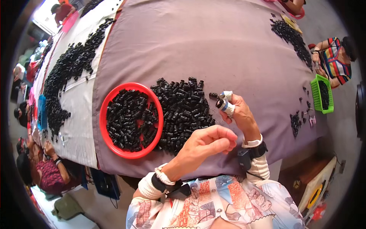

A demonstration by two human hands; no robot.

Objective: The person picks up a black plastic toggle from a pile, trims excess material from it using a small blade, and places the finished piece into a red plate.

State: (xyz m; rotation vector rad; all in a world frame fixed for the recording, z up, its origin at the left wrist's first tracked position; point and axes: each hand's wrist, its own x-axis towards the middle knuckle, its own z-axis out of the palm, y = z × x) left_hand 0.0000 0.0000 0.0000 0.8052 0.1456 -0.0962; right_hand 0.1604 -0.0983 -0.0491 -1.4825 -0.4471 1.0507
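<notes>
Wrapped with white tape on some fingers, my right hand (pixel 240 112) pinches a small black plastic piece (pixel 220 103) just right of a loose pile. My left hand (pixel 206 147) hovers over the pile's near right edge, its fingers curled together toward the thumb; whatever they hold, if anything, is hidden. The pile of small black barrel-shaped plastic pieces (pixel 183 110) lies on the mauve cloth. One loose black piece (pixel 213 95) sits between the pile and my right hand. Left of the pile, touching it, stands a round red basin (pixel 103 118) filled with similar pieces.
A pale cloth (pixel 82 129) at left carries a long heap of black pieces (pixel 72 65). At right, a person in a striped top (pixel 335 61) sits by a green basket (pixel 315 95), near another heap (pixel 291 40). Another person (pixel 53 175) works at lower left.
</notes>
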